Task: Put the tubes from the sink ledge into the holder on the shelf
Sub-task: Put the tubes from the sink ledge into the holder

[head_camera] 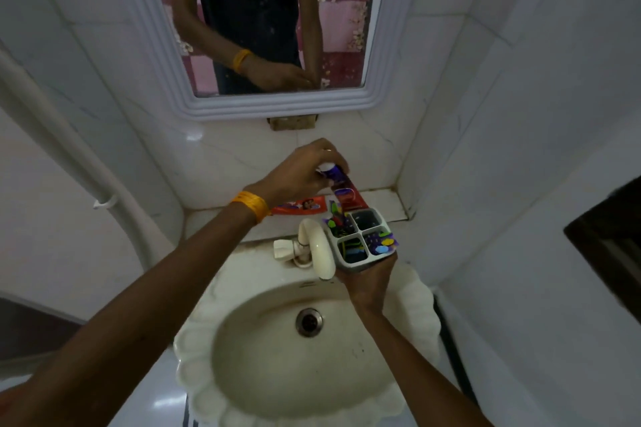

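My left hand (307,172), with a yellow band on its wrist, grips a red and purple tube (348,194) by its white cap end. The tube slants down, its flat end at the back left compartment of a grey four-compartment holder (379,224). My right hand (367,282) holds the holder from below, above the basin's back right rim. Colourful items fill three of the compartments. A second orange-red tube (301,206) lies flat on the white ledge (385,201) behind the tap, partly hidden by my left wrist.
A cream tap (317,246) with a curved spout stands just left of the holder. The cream basin (298,354) with its drain lies below. A white-framed mirror (277,107) hangs on the tiled wall above. A white pipe (69,163) runs down the left.
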`<state>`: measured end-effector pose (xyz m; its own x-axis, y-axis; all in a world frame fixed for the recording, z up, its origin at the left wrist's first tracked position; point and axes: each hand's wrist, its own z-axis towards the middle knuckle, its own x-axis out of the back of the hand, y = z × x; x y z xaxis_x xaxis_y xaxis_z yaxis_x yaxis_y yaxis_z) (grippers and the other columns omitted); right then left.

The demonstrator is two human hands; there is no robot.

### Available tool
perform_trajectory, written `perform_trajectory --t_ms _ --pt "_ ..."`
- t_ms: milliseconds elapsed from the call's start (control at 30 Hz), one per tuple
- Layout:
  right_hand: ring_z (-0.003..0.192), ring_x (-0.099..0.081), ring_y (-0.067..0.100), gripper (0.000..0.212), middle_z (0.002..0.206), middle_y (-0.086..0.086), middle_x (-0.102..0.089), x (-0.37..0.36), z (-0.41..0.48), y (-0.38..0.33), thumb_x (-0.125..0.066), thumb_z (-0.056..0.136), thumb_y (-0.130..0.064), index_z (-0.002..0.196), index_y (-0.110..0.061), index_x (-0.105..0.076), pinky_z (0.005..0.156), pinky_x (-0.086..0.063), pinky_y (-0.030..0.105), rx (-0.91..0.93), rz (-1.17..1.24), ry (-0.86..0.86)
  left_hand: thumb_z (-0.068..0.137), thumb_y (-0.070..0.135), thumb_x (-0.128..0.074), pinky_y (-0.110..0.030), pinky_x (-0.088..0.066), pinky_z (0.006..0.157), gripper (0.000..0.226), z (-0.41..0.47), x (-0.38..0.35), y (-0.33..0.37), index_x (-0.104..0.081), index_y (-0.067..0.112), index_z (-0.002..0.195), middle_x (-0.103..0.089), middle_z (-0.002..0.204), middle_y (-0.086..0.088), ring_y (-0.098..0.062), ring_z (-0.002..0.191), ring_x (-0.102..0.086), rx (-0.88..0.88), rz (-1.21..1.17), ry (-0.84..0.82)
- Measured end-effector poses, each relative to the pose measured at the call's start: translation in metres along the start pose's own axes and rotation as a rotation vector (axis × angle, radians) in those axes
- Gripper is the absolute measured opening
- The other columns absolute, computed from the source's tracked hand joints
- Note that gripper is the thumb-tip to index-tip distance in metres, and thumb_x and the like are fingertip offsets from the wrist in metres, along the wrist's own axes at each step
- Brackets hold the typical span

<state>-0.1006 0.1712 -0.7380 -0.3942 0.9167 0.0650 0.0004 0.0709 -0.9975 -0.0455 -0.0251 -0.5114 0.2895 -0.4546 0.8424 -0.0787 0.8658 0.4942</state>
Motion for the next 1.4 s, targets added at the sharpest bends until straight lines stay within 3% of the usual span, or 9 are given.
perform_trajectory --t_ms 200,400,567,733,867,967,1067,1233,1400 --pt "0.129 -0.066 0.018 0.119 0.141 0.009 -0.058 0.0 0.003 0.002 -0.101 0.043 0.006 0.142 -0.013 -0.039 0.1 -0.06 0.032 0.068 0.025 0.033 0.082 0.004 -0.07 -0.037 -0.055 0.086 0.034 0.028 -0.039 0.015 -0.07 0.018 0.112 -0.057 0.117 -0.009 -0.026 0.105 -0.06 -0.033 0.068 -0.168" --pt "0.124 -0.058 -0.013 0.123 0.135 -0.008 -0.055 0.0 0.001 0.001 -0.1 0.043 0.011 0.142 -0.021 -0.035 0.097 -0.055 0.012 0.069 -0.002 0.034 0.088 0.011 -0.065 -0.036 -0.048 0.086 0.029 0.034 -0.081 0.013 -0.068 0.015 0.116 -0.059 0.122 -0.011 -0.032 0.104 -0.062 0.011 0.159 -0.256" --pt "0.132 -0.06 0.012 0.127 0.143 0.004 -0.054 0.0 0.001 0.005 -0.102 0.04 -0.009 0.146 -0.025 -0.035 0.102 -0.056 0.02 0.051 -0.034 0.053 0.087 0.01 -0.066 -0.035 -0.047 0.088 0.033 0.038 -0.093 0.01 -0.068 0.016 0.119 -0.063 0.124 -0.009 -0.03 0.11 -0.061 0.058 0.103 -0.243" --pt "0.133 -0.06 0.017 0.126 0.142 0.004 -0.053 0.0 0.001 0.006 -0.103 0.041 -0.012 0.146 -0.025 -0.035 0.106 -0.059 0.035 0.045 -0.063 0.066 0.088 0.01 -0.06 -0.036 -0.046 0.088 0.036 0.045 -0.095 0.01 -0.065 0.013 0.124 -0.063 0.124 -0.013 -0.032 0.112 -0.06 0.016 0.174 -0.312" --pt "0.137 -0.058 0.023 0.128 0.146 0.005 -0.053 -0.001 0.001 0.007 -0.105 0.042 -0.018 0.149 -0.023 -0.035 0.109 -0.056 0.05 0.064 -0.113 0.086 0.084 0.004 -0.055 -0.037 -0.045 0.075 0.014 0.05 -0.098 0.018 -0.066 0.007 0.093 -0.063 0.1 -0.018 -0.038 0.094 -0.061 -0.092 0.276 -0.369" --pt "0.137 -0.058 0.023 0.126 0.145 0.003 -0.053 0.0 0.0 0.004 -0.105 0.044 -0.012 0.147 -0.027 -0.034 0.11 -0.056 0.05 0.069 -0.135 0.077 0.077 -0.002 -0.055 -0.039 -0.047 0.074 0.013 0.051 -0.096 0.014 -0.062 0.005 0.085 -0.064 0.096 -0.018 -0.037 0.091 -0.061 -0.117 0.247 -0.354" --pt "0.133 -0.06 0.023 0.123 0.143 0.004 -0.055 -0.001 0.0 0.0 -0.103 0.04 -0.015 0.145 -0.023 -0.037 0.107 -0.058 0.051 0.034 -0.106 0.088 0.078 -0.003 -0.056 -0.042 -0.052 0.084 0.029 0.051 -0.095 0.004 -0.066 0.006 0.103 -0.068 0.108 -0.016 -0.035 0.102 -0.062 -0.108 0.212 -0.305" --pt "0.131 -0.062 0.02 0.124 0.141 0.003 -0.057 -0.001 0.0 -0.005 -0.104 0.041 -0.011 0.145 -0.021 -0.038 0.106 -0.059 0.046 0.026 -0.106 0.087 0.083 -0.001 -0.06 -0.036 -0.047 0.092 0.041 0.052 -0.092 -0.005 -0.063 0.01 0.122 -0.066 0.125 -0.013 -0.032 0.113 -0.06 -0.034 0.145 -0.293" --pt "0.131 -0.062 0.023 0.125 0.142 0.009 -0.055 0.001 -0.003 -0.005 -0.103 0.042 -0.012 0.147 -0.012 -0.036 0.105 -0.059 0.048 0.004 -0.105 0.09 0.082 0.002 -0.059 -0.04 -0.051 0.094 0.036 0.051 -0.099 0.004 -0.07 0.012 0.115 -0.07 0.119 -0.013 -0.032 0.112 -0.062 -0.005 0.154 -0.372"
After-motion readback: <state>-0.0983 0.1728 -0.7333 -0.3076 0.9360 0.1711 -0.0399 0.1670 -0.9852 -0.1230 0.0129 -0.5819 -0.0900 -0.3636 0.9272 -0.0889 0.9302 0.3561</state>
